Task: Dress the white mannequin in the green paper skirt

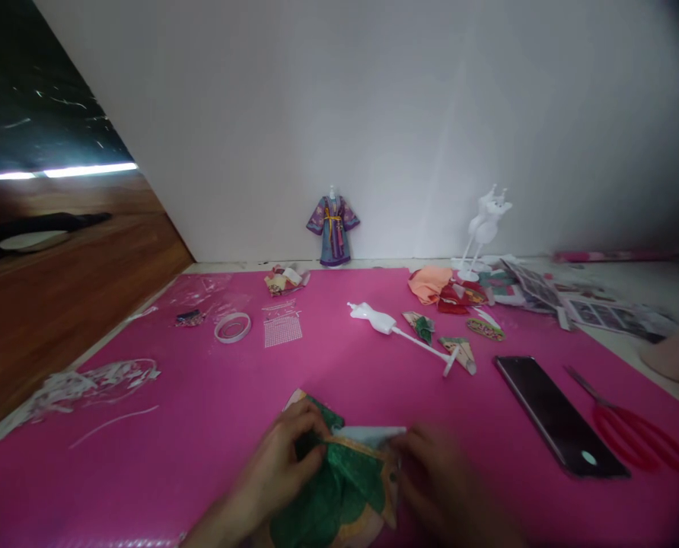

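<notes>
Green cloth (348,476) sits closest to us, at the middle of the tabletop's near edge, with both hands on it. Left hand (288,457): thumb and fingers pinch the cloth's upper edge, left of its middle. Right hand (439,483) is motion-blurred; its fingertips meet the right end of a pale strip (368,434) along that edge, but we can't tell whether they grip strip, cloth or both.

We'd call the step in hand lining up the strip with the cloth's upper edge. To do it well, we'd want light, even tension between the hands, just enough to flatten the edge without stretching it. The left pinch should serve as the anchor while the right end is squared up; smoothing out from the anchor should chase creases off the border. Too hard a pull could skew the cloth, we reckon.

As for looks: deep green panels, a tan-to-cream border with scalloped curves, a small dark spot near the right side (print or hole, too blurry for us). We see soft creases across the green, and a patterned corner poking out beyond the left fingers. Lower parts run out of view.
</notes>
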Demonstrator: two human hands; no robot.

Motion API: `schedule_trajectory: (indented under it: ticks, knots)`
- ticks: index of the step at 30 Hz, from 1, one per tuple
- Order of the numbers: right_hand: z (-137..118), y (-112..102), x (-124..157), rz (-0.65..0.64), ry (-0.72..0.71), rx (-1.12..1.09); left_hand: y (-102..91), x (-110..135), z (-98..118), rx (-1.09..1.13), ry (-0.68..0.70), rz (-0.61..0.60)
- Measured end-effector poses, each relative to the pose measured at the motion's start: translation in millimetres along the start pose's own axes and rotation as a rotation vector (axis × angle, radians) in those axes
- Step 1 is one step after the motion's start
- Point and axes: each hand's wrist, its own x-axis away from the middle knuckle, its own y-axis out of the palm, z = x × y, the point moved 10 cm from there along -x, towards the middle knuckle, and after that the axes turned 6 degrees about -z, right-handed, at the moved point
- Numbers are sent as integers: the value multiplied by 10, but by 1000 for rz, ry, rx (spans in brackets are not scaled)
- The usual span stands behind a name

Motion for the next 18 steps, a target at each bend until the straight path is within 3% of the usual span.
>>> schedule_trajectory:
  ticks: [11,18]
  knots:
    - [37,-5,-11,30,30,-63,-32,-13,145,95,45,-12]
    - [66,-94,66,20,39,-307,-3,-62,260,172,24,-36]
